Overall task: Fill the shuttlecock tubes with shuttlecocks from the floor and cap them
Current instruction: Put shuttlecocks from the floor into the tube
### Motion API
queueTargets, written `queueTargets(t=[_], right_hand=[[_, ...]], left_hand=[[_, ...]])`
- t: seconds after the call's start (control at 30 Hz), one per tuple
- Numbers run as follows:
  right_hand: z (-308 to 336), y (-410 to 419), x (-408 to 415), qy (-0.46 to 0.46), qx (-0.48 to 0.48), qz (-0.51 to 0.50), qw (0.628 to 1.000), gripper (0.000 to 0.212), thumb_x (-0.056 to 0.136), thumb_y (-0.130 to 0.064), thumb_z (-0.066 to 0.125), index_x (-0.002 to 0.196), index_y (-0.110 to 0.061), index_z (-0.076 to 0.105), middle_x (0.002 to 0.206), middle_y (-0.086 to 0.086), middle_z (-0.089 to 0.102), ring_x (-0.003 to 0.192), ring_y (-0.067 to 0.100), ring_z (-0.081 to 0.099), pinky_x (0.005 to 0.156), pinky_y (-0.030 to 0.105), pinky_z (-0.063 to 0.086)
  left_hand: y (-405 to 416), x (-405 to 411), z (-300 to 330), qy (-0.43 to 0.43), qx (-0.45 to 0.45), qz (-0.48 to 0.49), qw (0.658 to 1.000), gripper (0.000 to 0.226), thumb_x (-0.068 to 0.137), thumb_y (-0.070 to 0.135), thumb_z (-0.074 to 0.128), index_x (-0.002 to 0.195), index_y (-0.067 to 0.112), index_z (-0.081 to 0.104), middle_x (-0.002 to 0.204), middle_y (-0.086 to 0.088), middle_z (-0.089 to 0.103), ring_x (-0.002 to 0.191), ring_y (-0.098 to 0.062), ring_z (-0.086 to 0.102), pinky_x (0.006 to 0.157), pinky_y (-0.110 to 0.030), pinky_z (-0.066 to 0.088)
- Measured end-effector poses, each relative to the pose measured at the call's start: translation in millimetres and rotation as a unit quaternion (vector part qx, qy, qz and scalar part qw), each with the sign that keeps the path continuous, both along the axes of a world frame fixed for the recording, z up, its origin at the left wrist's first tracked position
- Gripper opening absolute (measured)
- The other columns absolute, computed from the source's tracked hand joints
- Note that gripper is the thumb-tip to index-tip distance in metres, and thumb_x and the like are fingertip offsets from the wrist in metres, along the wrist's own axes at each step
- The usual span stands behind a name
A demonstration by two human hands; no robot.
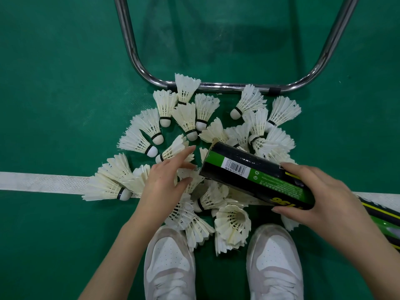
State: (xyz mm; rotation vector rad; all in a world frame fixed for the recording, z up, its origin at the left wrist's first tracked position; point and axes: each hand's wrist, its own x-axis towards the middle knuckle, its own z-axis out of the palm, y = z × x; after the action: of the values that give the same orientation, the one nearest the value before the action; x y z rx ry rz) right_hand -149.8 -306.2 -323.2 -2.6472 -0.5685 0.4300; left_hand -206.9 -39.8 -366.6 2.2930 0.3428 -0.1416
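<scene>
Several white feather shuttlecocks (149, 128) lie heaped on the green court floor in front of my shoes. My right hand (320, 200) grips a black and green shuttlecock tube (249, 172), held tilted over the pile with its open end toward the upper left. My left hand (166, 182) reaches into the pile with fingers stretched out, its fingertips at a shuttlecock (173, 151) near the tube's mouth. I cannot tell what is inside the tube. A second tube (383, 217) lies on the floor at the right edge.
A chrome tubular frame (227, 85) rests on the floor just behind the pile. A white court line (43, 182) runs across the floor under the shuttlecocks. My two white shoes (170, 267) stand at the bottom of the view.
</scene>
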Motion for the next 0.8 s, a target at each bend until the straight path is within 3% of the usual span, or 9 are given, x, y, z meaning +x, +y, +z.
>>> queueTargets(t=[0.13, 0.23, 0.37, 0.47, 0.53, 0.6, 0.7, 0.8], right_hand=[[0.1, -1.1, -0.5, -0.004, -0.001, 0.000, 1.000, 0.071, 0.057, -0.062, 0.056, 0.121, -0.036, 0.044, 0.108, -0.006, 0.060, 0.093, 0.024, 0.059, 0.079, 0.043, 0.049], [0.4, -0.6, -1.0, -0.005, 0.000, 0.001, 1.000, 0.070, 0.057, -0.062, 0.056, 0.121, -0.036, 0.044, 0.108, -0.006, 0.060, 0.092, 0.024, 0.059, 0.078, 0.043, 0.049], [0.9, -0.4, -1.3, -0.004, -0.006, 0.000, 1.000, 0.070, 0.056, -0.062, 0.057, 0.121, -0.038, 0.042, 0.108, -0.006, 0.060, 0.092, 0.025, 0.059, 0.078, 0.042, 0.049], [0.9, -0.8, -1.4, -0.001, -0.010, -0.001, 1.000, 0.071, 0.056, -0.060, 0.061, 0.122, -0.036, 0.044, 0.109, -0.006, 0.060, 0.093, 0.025, 0.059, 0.078, 0.042, 0.048], [1.1, -0.6, -1.0, -0.003, -0.011, -0.001, 1.000, 0.072, 0.056, -0.063, 0.056, 0.122, -0.036, 0.045, 0.109, -0.006, 0.060, 0.093, 0.024, 0.059, 0.078, 0.042, 0.048], [1.4, -0.2, -0.4, 0.001, -0.009, 0.000, 1.000, 0.071, 0.056, -0.065, 0.053, 0.122, -0.037, 0.043, 0.110, -0.007, 0.060, 0.094, 0.024, 0.059, 0.079, 0.042, 0.048], [1.1, -0.6, 0.0, 0.000, -0.009, 0.000, 1.000, 0.072, 0.057, -0.065, 0.053, 0.122, -0.036, 0.044, 0.109, -0.007, 0.059, 0.094, 0.023, 0.059, 0.079, 0.043, 0.048], [0.8, -0.9, -0.6, -0.002, -0.011, 0.001, 1.000, 0.072, 0.057, -0.064, 0.054, 0.122, -0.037, 0.044, 0.109, -0.008, 0.059, 0.094, 0.022, 0.059, 0.079, 0.042, 0.048]], left_hand=[[0.2, 0.2, -1.9, -0.018, 0.005, 0.023, 1.000, 0.063, 0.084, 0.007, 0.067, 0.129, 0.043, 0.044, 0.083, 0.030, 0.058, 0.097, -0.012, 0.059, 0.095, -0.042, 0.043], [2.0, 0.0, -2.1, -0.012, -0.004, 0.041, 0.999, 0.061, 0.082, 0.007, 0.070, 0.129, 0.041, 0.048, 0.080, 0.024, 0.064, 0.095, -0.015, 0.060, 0.097, -0.043, 0.042], [4.7, 1.2, 5.6, 0.011, -0.015, 0.060, 0.998, 0.064, 0.081, 0.013, 0.071, 0.126, 0.050, 0.045, 0.080, 0.024, 0.067, 0.100, -0.018, 0.059, 0.096, -0.041, 0.042], [6.6, 3.4, 17.8, 0.012, -0.046, 0.070, 0.996, 0.063, 0.083, 0.016, 0.070, 0.119, 0.061, 0.043, 0.081, 0.022, 0.069, 0.079, -0.010, 0.056, 0.083, -0.042, 0.048], [8.9, 5.5, 25.7, 0.003, -0.078, 0.086, 0.993, 0.062, 0.083, 0.014, 0.071, 0.116, 0.060, 0.045, 0.081, 0.020, 0.071, 0.071, 0.001, 0.059, 0.078, -0.031, 0.045], [12.2, 8.5, 32.5, -0.003, -0.088, 0.099, 0.991, 0.059, 0.081, 0.014, 0.072, 0.121, 0.050, 0.048, 0.080, 0.020, 0.071, 0.085, 0.014, 0.060, 0.081, -0.017, 0.039], [19.9, 12.0, 42.4, -0.015, -0.126, 0.124, 0.984, 0.055, 0.080, 0.012, 0.073, 0.120, 0.043, 0.052, 0.081, 0.018, 0.072, 0.086, 0.006, 0.065, 0.084, -0.019, 0.043], [27.2, 12.8, 50.1, -0.055, -0.160, 0.161, 0.972, 0.051, 0.079, 0.008, 0.072, 0.117, 0.038, 0.055, 0.080, 0.013, 0.074, 0.081, -0.001, 0.068, 0.073, -0.012, 0.048]])
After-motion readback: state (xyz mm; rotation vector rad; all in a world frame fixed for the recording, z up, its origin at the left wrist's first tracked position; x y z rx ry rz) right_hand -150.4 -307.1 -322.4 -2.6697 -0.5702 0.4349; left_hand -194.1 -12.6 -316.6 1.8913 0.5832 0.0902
